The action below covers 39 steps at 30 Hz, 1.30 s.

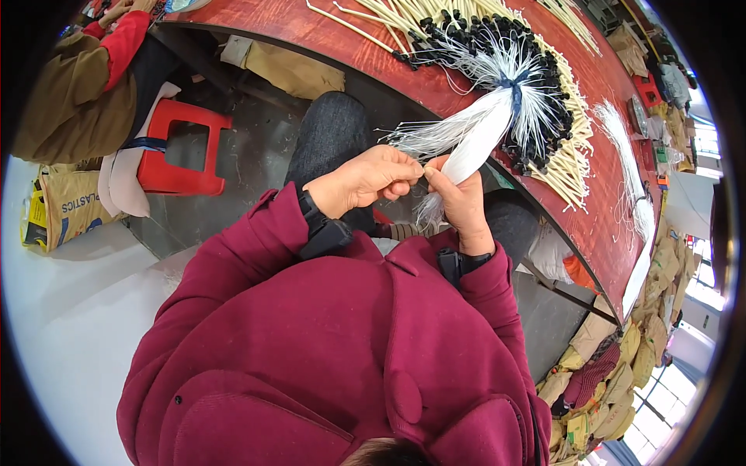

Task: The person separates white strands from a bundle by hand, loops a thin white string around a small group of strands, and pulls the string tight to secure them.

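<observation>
Just off the near edge of the table, my left hand [371, 180] is closed in a pinch, its fingertips meeting those of my right hand [464, 203]. Whatever lies in that pinch is too small to make out. My right hand is wrapped round a thick bundle of white strings [480, 138], whose loose ends hang below it and fan out beside the left fingers. A dark blue tie [516, 84] binds the strings farther up. Beyond the tie they spread to black end pieces [556, 116] on many thin cream sticks [573, 175], lying in a fan on the table.
The red-brown table [602, 233] curves round ahead and to the right. Another bundle of white strings [643, 221] lies along its right side. At left stands a red stool [183, 147], close to a seated person [78, 101]. Sacks and brown packages [614, 380] are piled at right.
</observation>
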Motion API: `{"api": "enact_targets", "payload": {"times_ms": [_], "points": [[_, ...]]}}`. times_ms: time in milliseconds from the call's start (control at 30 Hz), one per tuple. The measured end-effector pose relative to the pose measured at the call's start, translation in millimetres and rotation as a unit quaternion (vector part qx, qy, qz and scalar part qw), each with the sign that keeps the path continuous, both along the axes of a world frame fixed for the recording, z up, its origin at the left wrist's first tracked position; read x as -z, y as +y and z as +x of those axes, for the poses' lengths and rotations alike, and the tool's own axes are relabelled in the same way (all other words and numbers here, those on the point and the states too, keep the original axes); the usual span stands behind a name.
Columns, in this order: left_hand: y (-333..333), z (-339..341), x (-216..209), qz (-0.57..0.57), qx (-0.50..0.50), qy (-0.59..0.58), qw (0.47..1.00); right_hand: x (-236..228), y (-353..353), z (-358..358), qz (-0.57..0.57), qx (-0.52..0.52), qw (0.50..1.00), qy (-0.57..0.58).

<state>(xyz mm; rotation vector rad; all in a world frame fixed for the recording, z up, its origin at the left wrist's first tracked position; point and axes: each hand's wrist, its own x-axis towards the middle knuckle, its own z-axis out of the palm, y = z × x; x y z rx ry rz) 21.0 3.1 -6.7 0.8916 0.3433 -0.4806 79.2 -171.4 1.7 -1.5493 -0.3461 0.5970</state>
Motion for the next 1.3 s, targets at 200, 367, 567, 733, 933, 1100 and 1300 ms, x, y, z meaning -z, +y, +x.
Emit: {"api": "enact_targets", "payload": {"times_ms": [200, 367, 567, 733, 933, 1100, 1300], "points": [[-13.4, 8.5, 14.4, 0.235, -0.011, -0.118, 0.965, 2.2, -0.7, 2.3, -0.030, -0.003, 0.999, -0.021], [-23.4, 11.4, 26.9, 0.570, -0.124, -0.374, 0.721, 1.7, -0.5, 3.1, -0.036, 0.013, 0.998, -0.053], [-8.3, 8.8, 20.4, 0.004, -0.036, -0.043, 0.998, 1.4, -0.3, 1.5, -0.033, 0.024, 0.998, -0.038], [0.1, 5.2, -1.8, 0.076, -0.090, -0.052, 0.992, -1.2, 0.8, -0.2, -0.014, 0.025, 0.999, -0.016], [-3.9, -0.5, -11.5, 0.164, -0.073, -0.081, 0.980, -1.4, 0.3, 0.7, 0.003, 0.015, 1.000, -0.003], [-6.0, 1.1, -8.5, 0.210, -0.067, -0.149, 0.964, -1.9, -0.6, 0.9, 0.022, 0.000, 1.000, 0.016], [9.1, -1.3, -22.4, 0.133, -0.098, -0.155, 0.974, -6.1, -2.7, -0.4, 0.048, -0.010, 0.998, 0.037]]}}
